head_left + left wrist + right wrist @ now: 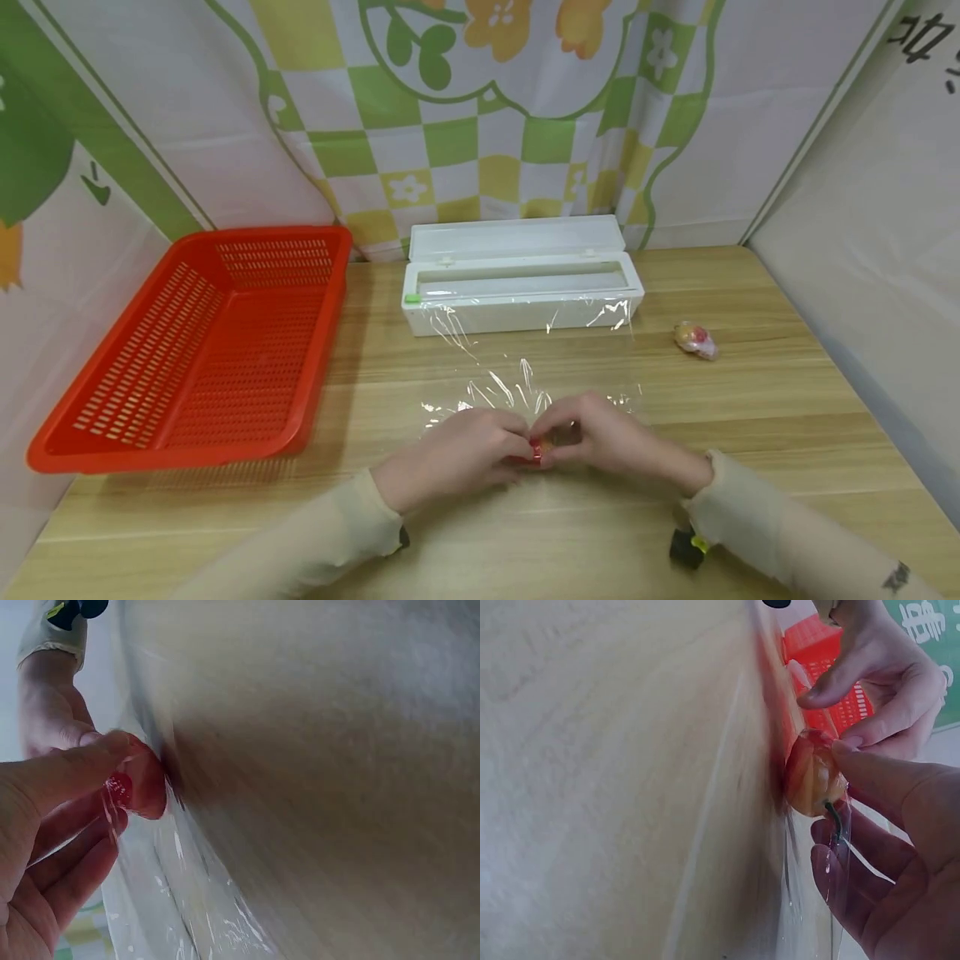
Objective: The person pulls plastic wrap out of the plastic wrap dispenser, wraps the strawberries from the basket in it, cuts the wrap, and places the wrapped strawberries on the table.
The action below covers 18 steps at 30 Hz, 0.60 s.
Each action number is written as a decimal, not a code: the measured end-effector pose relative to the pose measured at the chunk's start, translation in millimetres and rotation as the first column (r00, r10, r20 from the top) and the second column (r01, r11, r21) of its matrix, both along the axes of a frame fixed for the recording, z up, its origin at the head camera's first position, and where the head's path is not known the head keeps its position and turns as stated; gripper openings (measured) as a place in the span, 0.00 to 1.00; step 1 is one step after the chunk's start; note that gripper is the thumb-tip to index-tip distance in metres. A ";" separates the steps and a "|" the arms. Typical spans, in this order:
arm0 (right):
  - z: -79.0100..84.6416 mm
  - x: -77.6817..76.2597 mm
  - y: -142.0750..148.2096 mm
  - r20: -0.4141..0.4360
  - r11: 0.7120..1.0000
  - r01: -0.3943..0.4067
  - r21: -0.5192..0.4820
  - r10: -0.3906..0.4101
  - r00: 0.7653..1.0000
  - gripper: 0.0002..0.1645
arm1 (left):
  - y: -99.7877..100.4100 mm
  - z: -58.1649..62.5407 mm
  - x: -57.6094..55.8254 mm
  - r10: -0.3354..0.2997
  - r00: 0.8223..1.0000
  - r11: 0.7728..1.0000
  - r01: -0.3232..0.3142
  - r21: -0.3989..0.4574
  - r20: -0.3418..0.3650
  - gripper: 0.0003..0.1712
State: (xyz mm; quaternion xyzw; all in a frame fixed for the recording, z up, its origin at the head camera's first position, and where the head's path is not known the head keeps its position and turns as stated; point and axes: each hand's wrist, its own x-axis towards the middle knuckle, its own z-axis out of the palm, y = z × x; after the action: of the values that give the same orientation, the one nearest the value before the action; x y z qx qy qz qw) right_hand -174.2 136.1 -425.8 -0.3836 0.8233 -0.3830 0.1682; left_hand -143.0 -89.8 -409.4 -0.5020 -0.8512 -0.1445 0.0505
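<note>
Both hands meet near the table's middle over a small red-and-yellow fruit point(808, 777) with a green stem. Clear plastic wrap point(483, 379) lies about it and stretches back to a white wrap dispenser point(525, 315) with its lid up. My left hand point(472, 450) holds the red end of the fruit between thumb and fingers through the film. From the other side, my right hand point(603, 437) grips the fruit by its stem end, the thumb on top and fingers behind the film. In the head view the fingers hide most of the fruit.
A red plastic basket point(315, 392) stands at the left of the wooden table point(750, 500). Another small fruit point(695, 340), bundled in film, lies at the right. A patterned curtain point(465, 150) hangs close behind the dispenser, and pale cloth walls flank both sides.
</note>
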 end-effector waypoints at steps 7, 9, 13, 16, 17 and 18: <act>1.3 -7.0 1.2 0.146 1.000 0.026 0.002 -0.026 0.989 0.14 | -3.4 -2.2 -7.6 -0.001 0.997 0.997 -0.005 0.076 0.079 0.06; 1.5 -9.3 1.8 0.169 1.000 0.019 0.003 -0.019 0.986 0.13 | -5.0 -2.3 -9.5 0.008 0.993 0.996 -0.018 0.082 0.116 0.06; 1.8 -12.9 2.8 0.177 1.000 0.002 0.014 -0.004 0.984 0.11 | -7.2 -2.0 -12.2 0.037 0.984 0.995 -0.051 0.080 0.177 0.05; 2.0 -14.1 3.1 0.160 0.999 -0.004 0.032 -0.001 0.987 0.11 | -8.4 -1.3 -12.7 0.057 0.974 0.995 -0.075 0.073 0.219 0.05; 2.2 -14.0 3.0 0.157 0.999 -0.003 0.037 -0.003 0.988 0.11 | -8.8 -1.3 -13.0 0.062 0.970 0.994 -0.081 0.071 0.234 0.05; 2.2 -14.0 3.0 0.155 0.999 -0.002 0.041 -0.004 0.988 0.11 | -9.0 -1.5 -13.1 0.067 0.968 0.994 -0.086 0.069 0.243 0.04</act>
State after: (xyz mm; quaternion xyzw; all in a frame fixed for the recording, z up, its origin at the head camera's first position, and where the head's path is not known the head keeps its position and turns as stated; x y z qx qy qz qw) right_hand -188.3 139.1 -423.6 -0.3489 0.8156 -0.3948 0.2392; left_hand -156.1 -98.8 -410.8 -0.4453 -0.8634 -0.2355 -0.0275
